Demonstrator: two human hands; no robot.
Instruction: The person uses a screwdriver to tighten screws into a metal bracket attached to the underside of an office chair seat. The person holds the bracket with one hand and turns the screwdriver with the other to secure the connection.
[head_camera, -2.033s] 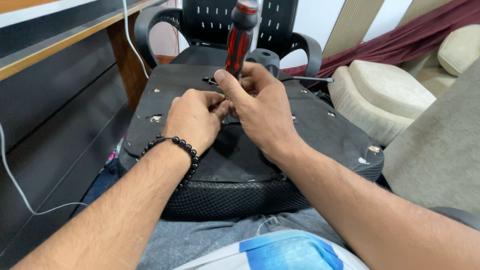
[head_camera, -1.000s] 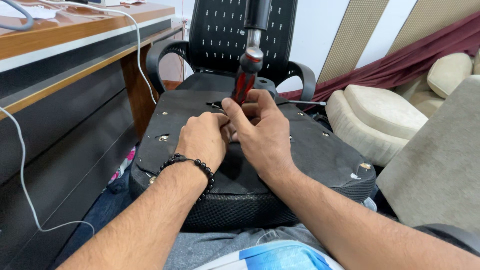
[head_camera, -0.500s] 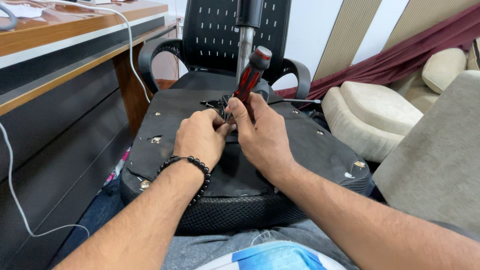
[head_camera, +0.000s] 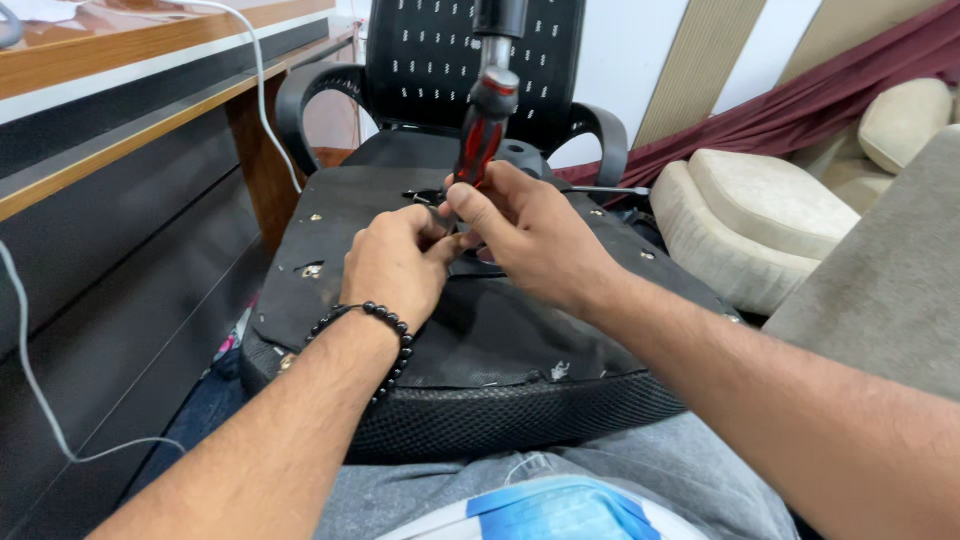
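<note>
Right hand (head_camera: 535, 235): clenching around the red-and-black screwdriver (head_camera: 480, 135), holding it upright;
Left hand (head_camera: 398, 262): pinching at the screwdriver tip, contents hidden;
Seat base (head_camera: 500, 330): lying upside down across the lap, beside the desk (head_camera: 130, 90).

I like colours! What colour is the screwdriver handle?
Red and black screwdriver handle, clearest in the head view.

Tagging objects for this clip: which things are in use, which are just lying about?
In use: left hand, right hand, red-and-black screwdriver, upturned chair seat on the lap.

Lying about: office chair, wooden desk, white cable, beige cushions.
</note>
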